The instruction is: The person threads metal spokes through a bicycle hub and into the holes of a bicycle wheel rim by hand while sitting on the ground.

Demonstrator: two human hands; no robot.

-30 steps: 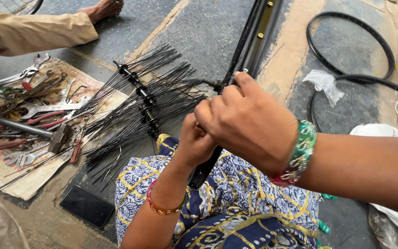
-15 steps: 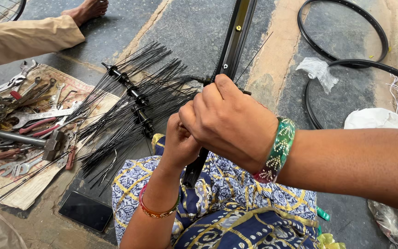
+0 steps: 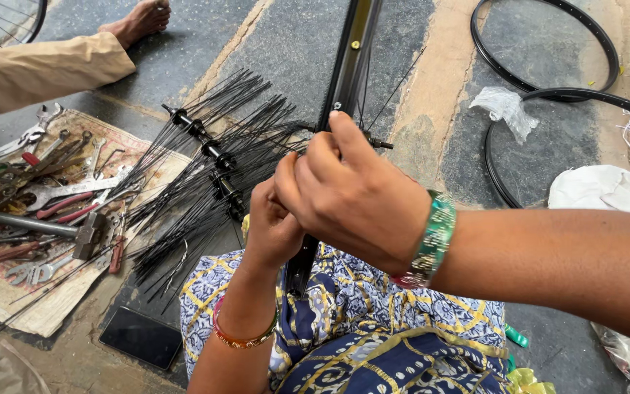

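A black bicycle wheel rim (image 3: pixel 348 66) stands on edge between my knees, over blue and yellow patterned cloth (image 3: pixel 359 321). My left hand (image 3: pixel 271 226), with an orange bangle at the wrist, grips the rim low down. My right hand (image 3: pixel 355 197), with a green bangle, is closed over the rim's inner side where thin spokes fan out; the fingertips pinch something small that I cannot make out. Several hubs with bundles of black spokes (image 3: pixel 205 168) lie on the ground just left of the hands.
A mat with spanners, pliers and a hammer (image 3: pixel 45 211) lies at the left. A dark phone (image 3: pixel 140 337) rests near my knee. Another person's beige sleeve and foot (image 3: pixel 52 66) are at the top left. Two black rims (image 3: pixel 548 66) and white plastic bags (image 3: pixel 607 190) lie at the right.
The view has shifted slightly and the hands sit a little lower in it. Both hands stay on the rim; my right hand's fingers have shifted a little.
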